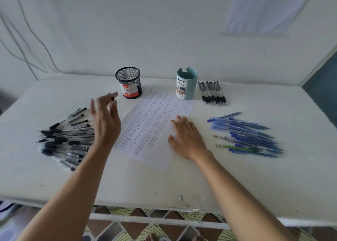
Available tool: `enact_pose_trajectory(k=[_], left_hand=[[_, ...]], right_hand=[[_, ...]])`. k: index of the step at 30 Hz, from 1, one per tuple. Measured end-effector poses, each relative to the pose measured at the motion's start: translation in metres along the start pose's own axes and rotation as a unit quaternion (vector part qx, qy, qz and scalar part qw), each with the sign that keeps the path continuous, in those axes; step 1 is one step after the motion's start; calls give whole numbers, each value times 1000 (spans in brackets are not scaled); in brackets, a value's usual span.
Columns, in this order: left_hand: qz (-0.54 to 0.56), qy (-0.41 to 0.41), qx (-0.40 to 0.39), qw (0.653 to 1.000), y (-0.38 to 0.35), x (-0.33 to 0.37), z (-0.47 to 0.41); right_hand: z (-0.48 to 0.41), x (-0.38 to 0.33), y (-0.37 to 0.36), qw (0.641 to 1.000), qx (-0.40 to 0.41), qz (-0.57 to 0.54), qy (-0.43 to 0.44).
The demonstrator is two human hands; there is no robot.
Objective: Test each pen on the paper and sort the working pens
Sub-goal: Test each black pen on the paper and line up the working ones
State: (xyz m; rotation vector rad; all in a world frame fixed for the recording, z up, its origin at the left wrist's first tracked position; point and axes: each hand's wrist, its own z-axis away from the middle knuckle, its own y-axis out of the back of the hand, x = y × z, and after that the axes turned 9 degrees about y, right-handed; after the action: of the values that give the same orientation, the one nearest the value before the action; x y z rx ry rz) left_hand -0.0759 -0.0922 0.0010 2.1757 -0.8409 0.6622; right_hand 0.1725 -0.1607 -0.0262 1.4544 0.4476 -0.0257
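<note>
On my worktop (237,177): one paper (156,120), two cups, mesh cup (129,83) and teal cup (187,84), and three lots of pens: black pile (65,140), blue pile (251,135), a row (212,93) of about seven. My right hand (186,138) lies flat on the paper, fingers straight; my left hand (106,120) is raised and blurred, so I cannot tell its grip.

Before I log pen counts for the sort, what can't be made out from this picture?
Head view only:
left hand: motion blur; the small dark thing at its fingertips is unidentifiable.
black pens: the left hand covers some, so no count.
mesh cup and teal organizer: walls hide contents.
paper: writing too small; right hand covers part.
</note>
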Motion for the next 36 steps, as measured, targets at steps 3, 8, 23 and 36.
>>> enact_pose_trajectory(k=[3,8,23,36], left_hand=[[226,156,-45,960,0,36,2],[444,346,-148,813,-6,59,7],[467,399,-186,767,-20,45,28],[165,297,-291,894,-13,30,41]], right_hand=[[0,0,-2,1000,7,8,5],[0,1,-6,999,43,1,5],[-3,4,-7,1000,23,8,-4],[-4,3,-7,999,39,9,-10]])
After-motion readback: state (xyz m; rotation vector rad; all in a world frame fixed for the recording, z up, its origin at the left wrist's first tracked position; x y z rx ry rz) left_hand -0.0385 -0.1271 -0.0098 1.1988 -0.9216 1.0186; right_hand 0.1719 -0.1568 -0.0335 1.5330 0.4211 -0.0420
